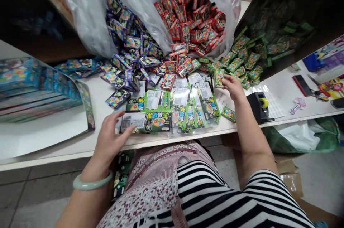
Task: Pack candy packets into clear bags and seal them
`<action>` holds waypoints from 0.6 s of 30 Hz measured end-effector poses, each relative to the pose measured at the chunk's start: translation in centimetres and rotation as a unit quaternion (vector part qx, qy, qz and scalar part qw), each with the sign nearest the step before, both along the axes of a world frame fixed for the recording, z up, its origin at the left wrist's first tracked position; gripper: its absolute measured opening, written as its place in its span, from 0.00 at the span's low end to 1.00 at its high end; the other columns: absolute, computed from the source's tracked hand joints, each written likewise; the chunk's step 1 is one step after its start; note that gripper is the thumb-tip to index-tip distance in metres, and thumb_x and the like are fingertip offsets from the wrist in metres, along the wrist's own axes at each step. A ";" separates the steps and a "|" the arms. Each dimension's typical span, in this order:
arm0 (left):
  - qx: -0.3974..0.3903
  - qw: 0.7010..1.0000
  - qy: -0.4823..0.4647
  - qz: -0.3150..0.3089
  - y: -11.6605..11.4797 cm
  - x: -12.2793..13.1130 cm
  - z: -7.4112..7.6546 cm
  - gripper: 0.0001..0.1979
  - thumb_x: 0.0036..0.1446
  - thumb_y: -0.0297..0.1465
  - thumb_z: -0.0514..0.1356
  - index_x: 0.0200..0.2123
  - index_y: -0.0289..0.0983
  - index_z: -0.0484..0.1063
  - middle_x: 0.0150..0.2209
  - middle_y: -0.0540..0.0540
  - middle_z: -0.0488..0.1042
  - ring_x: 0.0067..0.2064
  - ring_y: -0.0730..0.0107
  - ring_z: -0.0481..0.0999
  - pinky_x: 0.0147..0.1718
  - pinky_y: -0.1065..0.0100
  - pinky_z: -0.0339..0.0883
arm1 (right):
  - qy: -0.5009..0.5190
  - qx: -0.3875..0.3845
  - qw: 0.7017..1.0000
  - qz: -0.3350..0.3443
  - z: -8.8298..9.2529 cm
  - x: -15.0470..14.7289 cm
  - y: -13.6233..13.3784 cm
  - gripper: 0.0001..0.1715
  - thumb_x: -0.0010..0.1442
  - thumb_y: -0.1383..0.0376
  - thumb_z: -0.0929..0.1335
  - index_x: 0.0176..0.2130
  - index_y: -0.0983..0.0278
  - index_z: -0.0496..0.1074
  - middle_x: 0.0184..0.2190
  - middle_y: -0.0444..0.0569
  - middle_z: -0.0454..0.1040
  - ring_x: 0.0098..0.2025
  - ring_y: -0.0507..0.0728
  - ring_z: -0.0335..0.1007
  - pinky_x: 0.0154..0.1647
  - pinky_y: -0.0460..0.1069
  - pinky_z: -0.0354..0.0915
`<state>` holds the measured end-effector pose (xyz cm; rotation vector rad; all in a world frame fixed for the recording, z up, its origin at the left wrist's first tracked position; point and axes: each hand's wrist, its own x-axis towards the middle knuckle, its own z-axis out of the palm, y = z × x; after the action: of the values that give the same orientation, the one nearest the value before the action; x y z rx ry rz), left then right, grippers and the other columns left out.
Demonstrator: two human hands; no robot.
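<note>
White table (271, 104) heaped with candy packs, purple, red and green, spilling from a clear bag (88, 17).

My left hand (111, 138) lies flat, fingers spread, on the nearest sleeve (146, 120) at the table's front edge. My right hand (233, 86) pinches a green pack (219, 76) by the green pile (245, 59). Just right of that wrist sits a tape dispenser (259, 106).

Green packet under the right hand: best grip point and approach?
Take the green packet by its long side edges, coming from above and slightly from the near side. It lies flat on the white table, upper end toward the green pile, and the right hand already covers its near end. A thumb-and-finger pinch across the narrow width likely works; sliding it clear of neighbours first should help.
</note>
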<state>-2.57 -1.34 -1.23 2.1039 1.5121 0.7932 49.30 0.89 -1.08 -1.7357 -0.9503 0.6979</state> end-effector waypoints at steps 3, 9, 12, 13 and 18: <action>0.006 0.977 0.083 -0.194 0.4 1.9 1.2 0.40 0.57 0.50 0.63 0.68 0.43 0.55 0.68 0.37 0.61 0.70 0.42 0.58 0.67 0.42 0.54 | 0.045 0.008 0.996 0.075 1.3 -3.7 -0.9 0.28 0.44 0.53 0.75 0.44 0.61 0.76 0.32 0.44 0.74 0.29 0.52 0.66 0.29 0.48 0.65; -0.077 0.941 0.199 -0.263 1.1 3.3 0.4 0.44 0.56 0.41 0.65 0.71 0.43 0.49 0.73 0.37 0.50 0.74 0.36 0.44 0.68 0.35 0.43 | -0.210 0.055 0.963 0.162 3.9 -10.2 -1.2 0.15 0.55 0.59 0.71 0.42 0.62 0.78 0.32 0.48 0.73 0.33 0.57 0.69 0.37 0.55 0.68; -0.069 0.945 0.183 -0.261 1.0 3.2 0.3 0.41 0.56 0.39 0.63 0.70 0.42 0.52 0.70 0.36 0.55 0.72 0.38 0.51 0.68 0.35 0.43 | -0.377 0.043 0.906 0.189 4.2 -13.1 -1.5 0.14 0.59 0.62 0.70 0.45 0.61 0.78 0.40 0.55 0.75 0.42 0.63 0.72 0.44 0.59 0.69; -0.062 0.949 0.175 -0.256 1.0 3.1 0.5 0.41 0.56 0.40 0.64 0.70 0.41 0.53 0.69 0.35 0.58 0.71 0.39 0.54 0.68 0.34 0.44 | -0.396 0.028 0.891 0.221 4.2 -13.8 -1.7 0.15 0.59 0.61 0.70 0.46 0.61 0.78 0.42 0.56 0.75 0.44 0.65 0.72 0.45 0.60 0.70; -0.008 0.974 0.121 -0.190 0.8 2.0 1.7 0.49 0.51 0.49 0.68 0.69 0.39 0.53 0.61 0.33 0.64 0.64 0.40 0.64 0.64 0.40 0.57 | -0.317 0.005 0.898 0.305 4.6 -12.7 -1.6 0.21 0.62 0.56 0.69 0.53 0.60 0.74 0.45 0.55 0.77 0.47 0.64 0.74 0.48 0.61 0.71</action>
<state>-0.59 -0.50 0.51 2.4437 1.1574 0.3951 36.58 -0.75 3.52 -1.6787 -2.0001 0.4974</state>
